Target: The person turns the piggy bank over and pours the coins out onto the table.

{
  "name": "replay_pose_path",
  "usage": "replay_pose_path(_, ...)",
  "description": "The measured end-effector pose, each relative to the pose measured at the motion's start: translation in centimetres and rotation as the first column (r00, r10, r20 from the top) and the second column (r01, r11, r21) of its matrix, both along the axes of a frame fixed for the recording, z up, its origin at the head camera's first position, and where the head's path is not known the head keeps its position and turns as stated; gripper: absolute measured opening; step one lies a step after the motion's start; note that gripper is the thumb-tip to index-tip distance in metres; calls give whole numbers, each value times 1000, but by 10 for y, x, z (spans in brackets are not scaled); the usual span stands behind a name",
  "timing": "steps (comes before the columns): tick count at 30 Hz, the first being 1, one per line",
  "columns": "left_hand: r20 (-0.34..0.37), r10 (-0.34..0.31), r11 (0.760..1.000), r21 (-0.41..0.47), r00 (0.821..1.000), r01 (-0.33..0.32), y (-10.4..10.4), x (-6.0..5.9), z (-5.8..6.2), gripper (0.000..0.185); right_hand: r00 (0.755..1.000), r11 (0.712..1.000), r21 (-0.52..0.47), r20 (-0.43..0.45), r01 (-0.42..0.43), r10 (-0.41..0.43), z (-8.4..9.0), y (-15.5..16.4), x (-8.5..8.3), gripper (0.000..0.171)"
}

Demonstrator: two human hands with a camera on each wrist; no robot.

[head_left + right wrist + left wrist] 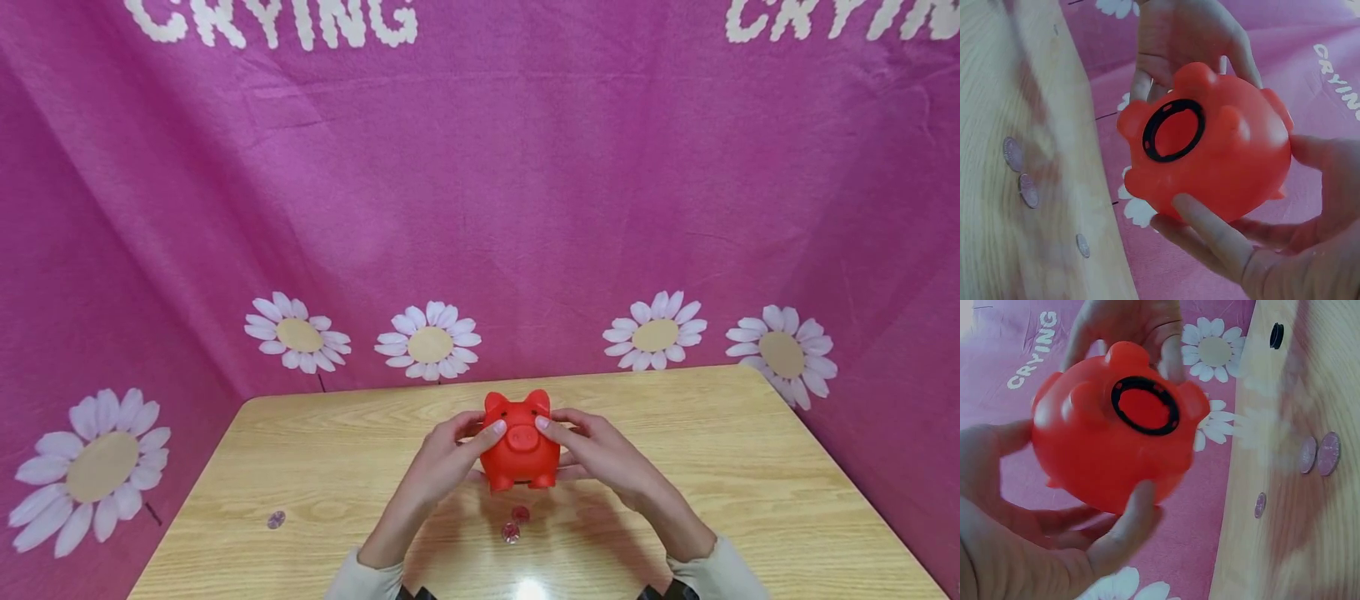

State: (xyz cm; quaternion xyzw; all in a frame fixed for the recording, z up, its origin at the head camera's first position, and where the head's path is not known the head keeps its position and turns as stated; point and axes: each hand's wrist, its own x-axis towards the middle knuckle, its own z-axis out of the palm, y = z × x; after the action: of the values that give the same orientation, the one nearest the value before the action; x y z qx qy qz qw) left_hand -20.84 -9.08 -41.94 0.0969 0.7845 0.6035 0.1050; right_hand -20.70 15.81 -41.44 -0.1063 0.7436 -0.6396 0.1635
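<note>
Both hands are wrapped around a glossy red plastic piggy bank (pixel 521 442), lifted just off the pale wood-grain table (pixel 750 467), roughly at the middle of the tabletop with its snout facing the person. The left hand (pixel 444 461) grasps it from one side, thumb near the snout, fingers curled round the flank. The right hand (pixel 600 454) does the same from the other side, so the pig is squeezed between the two palms.

From the wrist views you can see the pig's belly: a black ring (pixel 1145 405) framing a round red opening or plug, can't tell which, and can't tell what's inside the bank.

On the table right under the pig lie two small round coins (pixel 515 522), touching or nearly so. A third coin (pixel 276 519) sits well apart, off toward the left edge. The left wrist view also shows a small black round plug-like thing (pixel 1277 335) lying on the wood farther off.

Room-wise: plenty of bare wood either side of the hands. A pink cloth with white daisies (pixel 480 208) hangs close behind the far edge and wraps both sides.
</note>
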Motion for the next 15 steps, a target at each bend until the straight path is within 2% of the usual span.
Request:
replay_pose_path(2, -99, 24, 999, 36, 995, -20, -1, 2, 1, 62, 997, 1000, 1, -80, 5, -5, 3, 2, 1, 63)
replay_pose_path(3, -171, 29, 998, 60, 985, -19, -2, 3, 2, 63, 991, 1000, -9, -133, 7, -8, 5, 3, 2, 62)
replay_pose_path(4, -263, 29, 996, 92, 964, -5, -2, 4, 3, 66, 979, 1000, -28, -202, 6, -11, 8, 5, 4, 64)
replay_pose_path(5, -361, 27, 991, 130, 932, 22, -3, 5, 5, 69, 960, 999, -51, -281, 2, -16, 10, 6, 5, 66)
replay_pose_path(6, -470, 20, 985, 159, 882, 62, -4, 5, 7, 73, 930, 997, -80, -367, -10, -20, 12, 7, 7, 69)
replay_pose_path(7, -579, 8, 976, 183, 815, 120, -5, 6, 9, 76, 888, 992, -117, -459, -39, -19, 15, 8, 8, 74)
replay_pose_path(8, -682, -1, 967, 185, 732, 174, -5, 5, 12, 78, 836, 985, -156, -548, -76, -22, 17, 8, 9, 78)
replay_pose_path(10, -835, -14, 951, 159, 551, 264, -7, 5, 20, 78, 713, 966, -204, -700, -157, -32, 23, 8, 11, 83)
replay_pose_path(11, -881, -18, 945, 139, 473, 295, -8, 4, 23, 75, 657, 958, -215, -753, -191, -38, 25, 7, 12, 84)
replay_pose_path(12, -913, -21, 943, 118, 408, 312, -8, 3, 26, 72, 610, 950, -222, -791, -221, -42, 28, 7, 12, 84)
replay_pose_path(13, -933, -22, 942, 100, 358, 319, -9, 3, 28, 70, 576, 944, -224, -816, -242, -46, 29, 6, 12, 84)
replay_pose_path(14, -945, -25, 944, 85, 326, 320, -9, 2, 30, 69, 559, 941, -225, -828, -252, -49, 30, 5, 12, 83)
replay_pose_path(15, -951, -29, 947, 73, 309, 314, -9, 2, 31, 68, 555, 942, -225, -831, -250, -51, 31, 5, 12, 82)
